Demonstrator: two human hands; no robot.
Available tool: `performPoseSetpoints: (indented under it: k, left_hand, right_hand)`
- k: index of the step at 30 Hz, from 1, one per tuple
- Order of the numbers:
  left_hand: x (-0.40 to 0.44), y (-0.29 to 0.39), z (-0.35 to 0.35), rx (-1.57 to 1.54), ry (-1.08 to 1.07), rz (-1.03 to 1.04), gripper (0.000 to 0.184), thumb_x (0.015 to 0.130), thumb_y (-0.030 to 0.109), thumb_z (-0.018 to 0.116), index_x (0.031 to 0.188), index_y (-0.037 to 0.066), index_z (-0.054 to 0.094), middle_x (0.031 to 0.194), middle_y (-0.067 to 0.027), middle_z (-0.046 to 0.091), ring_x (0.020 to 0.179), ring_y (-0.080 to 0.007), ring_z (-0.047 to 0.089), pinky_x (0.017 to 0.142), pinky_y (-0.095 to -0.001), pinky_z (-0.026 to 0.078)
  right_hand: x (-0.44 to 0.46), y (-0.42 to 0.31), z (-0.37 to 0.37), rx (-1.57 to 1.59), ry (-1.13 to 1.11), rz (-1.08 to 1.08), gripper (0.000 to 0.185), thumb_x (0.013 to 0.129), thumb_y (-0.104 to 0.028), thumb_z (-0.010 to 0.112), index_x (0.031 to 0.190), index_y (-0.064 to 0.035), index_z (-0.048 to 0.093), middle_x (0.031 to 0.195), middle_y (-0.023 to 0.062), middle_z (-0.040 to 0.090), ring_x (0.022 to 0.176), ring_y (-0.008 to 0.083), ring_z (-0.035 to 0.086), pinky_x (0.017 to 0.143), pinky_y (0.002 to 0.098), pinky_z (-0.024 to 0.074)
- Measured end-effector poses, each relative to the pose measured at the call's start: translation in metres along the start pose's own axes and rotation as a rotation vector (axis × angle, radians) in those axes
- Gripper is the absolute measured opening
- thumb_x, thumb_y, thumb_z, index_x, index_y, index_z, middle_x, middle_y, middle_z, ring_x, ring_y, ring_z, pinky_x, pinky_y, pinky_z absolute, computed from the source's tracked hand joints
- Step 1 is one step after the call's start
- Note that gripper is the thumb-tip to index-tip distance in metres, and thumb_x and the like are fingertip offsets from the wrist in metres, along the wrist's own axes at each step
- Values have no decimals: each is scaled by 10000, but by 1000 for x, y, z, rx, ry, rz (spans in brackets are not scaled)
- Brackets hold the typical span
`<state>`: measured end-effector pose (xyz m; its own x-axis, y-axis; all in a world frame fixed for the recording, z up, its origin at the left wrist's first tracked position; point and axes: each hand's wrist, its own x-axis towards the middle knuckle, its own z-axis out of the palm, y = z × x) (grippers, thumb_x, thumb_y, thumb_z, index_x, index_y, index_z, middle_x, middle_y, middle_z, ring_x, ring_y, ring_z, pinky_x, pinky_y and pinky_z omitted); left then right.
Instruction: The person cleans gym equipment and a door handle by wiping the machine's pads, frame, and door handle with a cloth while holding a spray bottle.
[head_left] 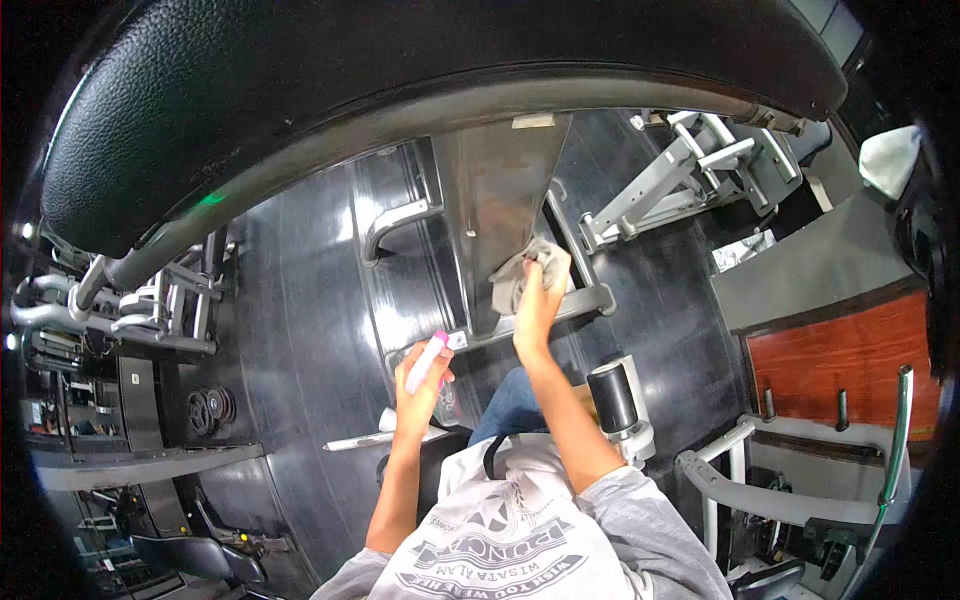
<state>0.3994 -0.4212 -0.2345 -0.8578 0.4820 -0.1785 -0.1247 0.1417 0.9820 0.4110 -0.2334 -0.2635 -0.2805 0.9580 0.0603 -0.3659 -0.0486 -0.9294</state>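
Observation:
My left hand point(415, 395) is wrapped round a spray bottle point(425, 362) with a pink and white head; most of its body is hidden by the fingers. In my right hand point(540, 295) is a crumpled grey cloth point(512, 285), pressed at the lower part of an upright metal panel point(492, 210). This panel belongs to a gym machine whose grey base frame point(590, 302) runs just below the cloth. The bottle is held lower and to the left, apart from the panel.
A large black padded cushion point(300, 80) on a curved bar spans the top of the view. Grey gym machines stand at the left point(160, 300) and upper right point(680, 170). Near my right elbow is a black foam roller point(612, 397). Weight plates point(208, 410) lie at the left.

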Motion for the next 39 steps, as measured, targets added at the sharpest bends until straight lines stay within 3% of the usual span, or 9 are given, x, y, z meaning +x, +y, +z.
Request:
performPoseSetpoints:
  k: [1,3,5,7,10,15,18,29,39]
  left_hand:
    - [0,1,0,11,-4,-18,235,888,289,662,919,56,665,673,-2,592,635,-77,552,605,-237,383]
    - [-1,3,0,21,-1,-37,239,889,293,662,918,55,665,676,-3,593,635,-79,553,606,-237,383]
    - [-2,3,-1,16,10,-39,249,892,300,659,918,53,665,669,-6,593,631,-80,552,604,-238,383]
    - [-3,6,-3,23,16,-25,254,893,304,656,921,51,665,665,-7,593,629,-80,553,602,-238,383]
    - [-7,7,-6,29,22,-8,261,896,308,652,924,49,664,654,-7,591,627,-80,555,598,-238,383]
    - [-8,-2,-17,30,31,-20,258,901,296,643,926,40,659,677,-7,598,640,-84,561,603,-237,389]
    - [-5,-18,-23,-15,21,34,213,916,266,648,929,54,652,763,12,610,627,-71,563,553,-224,379]
    - [-10,2,-15,44,31,-19,250,893,288,653,896,39,656,688,-6,589,654,-82,554,619,-239,386]
    - [-8,-2,8,-14,-184,24,172,918,222,658,914,50,647,767,-1,605,647,-80,577,591,-235,415]
  right_hand:
    - [-8,12,1,42,87,184,310,896,-63,554,1199,-36,498,1135,100,537,1054,204,523,956,337,404]
    - [-23,51,0,-125,126,-37,348,890,-45,550,1232,-34,483,1174,111,522,1082,216,512,969,353,399]
    - [-28,103,-12,-115,114,109,295,929,-94,526,1216,-37,485,1204,120,500,1126,234,496,998,352,381]
    - [-31,144,-20,71,301,493,280,985,-216,482,1217,-61,512,1206,109,552,1111,250,552,982,384,422]
    - [-11,214,-57,381,111,1082,346,1016,-356,394,1247,-146,545,1169,50,651,1040,250,651,882,489,509]
    - [-18,125,-15,239,171,1110,360,993,-408,391,1195,-168,567,1163,46,643,1074,266,623,908,564,467]
    - [-26,90,3,693,84,1134,302,967,-376,451,1124,-145,565,1086,73,640,1062,266,619,889,546,486]
    - [-16,154,-19,356,34,1112,381,1017,-386,386,1258,-137,546,1212,75,621,1059,278,641,894,525,524]
    - [40,-3,-51,446,-215,792,328,863,-287,626,1128,-95,604,1031,72,676,951,232,671,870,384,543]
